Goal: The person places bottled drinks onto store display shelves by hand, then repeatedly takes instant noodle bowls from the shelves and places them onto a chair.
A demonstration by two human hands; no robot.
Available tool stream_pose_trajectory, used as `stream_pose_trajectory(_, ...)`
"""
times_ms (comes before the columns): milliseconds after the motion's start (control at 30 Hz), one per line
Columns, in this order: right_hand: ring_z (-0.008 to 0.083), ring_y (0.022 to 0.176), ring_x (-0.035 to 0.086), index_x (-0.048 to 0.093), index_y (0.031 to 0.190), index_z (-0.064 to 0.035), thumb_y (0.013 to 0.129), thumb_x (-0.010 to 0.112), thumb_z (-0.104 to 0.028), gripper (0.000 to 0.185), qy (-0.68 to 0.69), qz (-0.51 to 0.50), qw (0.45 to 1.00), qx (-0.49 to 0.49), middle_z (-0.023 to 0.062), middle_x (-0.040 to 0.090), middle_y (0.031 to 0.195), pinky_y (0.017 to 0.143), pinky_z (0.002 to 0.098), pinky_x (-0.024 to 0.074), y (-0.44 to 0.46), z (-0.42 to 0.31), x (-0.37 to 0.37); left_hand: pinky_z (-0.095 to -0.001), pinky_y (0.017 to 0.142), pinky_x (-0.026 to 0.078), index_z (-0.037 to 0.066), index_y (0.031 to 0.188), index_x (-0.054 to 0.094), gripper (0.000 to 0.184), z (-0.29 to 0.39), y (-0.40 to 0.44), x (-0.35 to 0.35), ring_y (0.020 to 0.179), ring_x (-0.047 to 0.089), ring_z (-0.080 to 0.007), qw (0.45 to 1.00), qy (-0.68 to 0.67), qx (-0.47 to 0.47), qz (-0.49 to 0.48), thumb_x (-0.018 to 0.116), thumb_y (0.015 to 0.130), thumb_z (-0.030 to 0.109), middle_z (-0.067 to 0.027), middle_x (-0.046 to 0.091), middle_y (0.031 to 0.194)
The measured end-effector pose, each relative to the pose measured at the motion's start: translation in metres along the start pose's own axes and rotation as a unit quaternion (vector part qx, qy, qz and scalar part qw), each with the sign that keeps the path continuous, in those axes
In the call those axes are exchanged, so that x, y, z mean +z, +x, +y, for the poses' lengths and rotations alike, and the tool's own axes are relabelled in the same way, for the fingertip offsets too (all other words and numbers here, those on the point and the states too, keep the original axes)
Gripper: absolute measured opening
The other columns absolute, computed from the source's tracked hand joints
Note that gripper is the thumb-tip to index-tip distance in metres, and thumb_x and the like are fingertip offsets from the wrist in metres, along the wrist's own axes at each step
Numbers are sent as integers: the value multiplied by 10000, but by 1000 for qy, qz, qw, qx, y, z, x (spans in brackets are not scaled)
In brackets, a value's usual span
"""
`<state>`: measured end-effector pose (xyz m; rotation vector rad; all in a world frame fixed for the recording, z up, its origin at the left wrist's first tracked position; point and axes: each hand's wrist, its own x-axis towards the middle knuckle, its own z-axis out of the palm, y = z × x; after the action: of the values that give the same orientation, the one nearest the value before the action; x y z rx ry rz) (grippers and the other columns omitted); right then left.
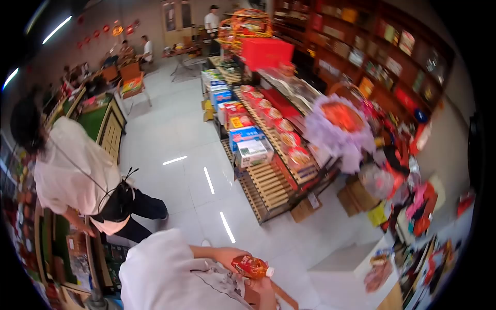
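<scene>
A bottle of orange-red drink (250,266) with a white cap lies tilted at the bottom centre, its cap end toward the lower right. My left hand (229,256) is closed around its base end. Just below the cap end, my right hand (264,287) is against the bottle's underside with its fingers bent round it, partly hidden by the bottle. My white sleeve (155,268) fills the lower left of the bottle area. A brown strip (284,296) shows beside my right hand.
A person in a light shirt (77,160) stands at the left by green-topped shelving (109,116). Slatted display racks (266,186) hold boxes and red-lidded bowls at the centre. A purple-wrapped bouquet (341,124), cardboard boxes (356,196) and a white box (343,268) are at the right.
</scene>
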<state>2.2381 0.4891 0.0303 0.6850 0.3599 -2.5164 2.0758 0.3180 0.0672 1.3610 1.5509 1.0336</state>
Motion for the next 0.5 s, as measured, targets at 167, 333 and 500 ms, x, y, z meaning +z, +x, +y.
stream_pose_trajectory(167, 249, 857, 575, 467, 1213, -152, 740, 213, -789, 833, -124, 50, 988, 74, 77, 572, 1133, 671, 361, 481, 101, -37, 81, -377, 824, 434, 30, 1220, 408, 730, -9, -80, -57, 1001, 534, -332, 977, -67, -11, 202, 729, 649, 353, -175, 550, 1085)
stream_pose_trajectory(333, 274, 1062, 520, 450, 1210, -127, 843, 184, -672, 709, -357, 106, 921, 116, 101, 522, 1198, 914, 446, 420, 205, -43, 170, -365, 845, 433, 38, 1228, 411, 771, -18, -161, -119, 1011, 531, -318, 940, 10, -112, 323, 734, 651, 435, -165, 523, 1143)
stream_pose_trajectory(500, 253, 1062, 529, 451, 1183, -48, 926, 246, -498, 558, -415, -104, 904, -10, 121, 536, 1151, 925, 419, 416, 300, -6, 269, -333, 881, 427, 37, 1216, 404, 759, 25, -226, -153, 1036, 537, -275, 807, -138, -218, 531, 740, 665, 436, -173, 527, 1127)
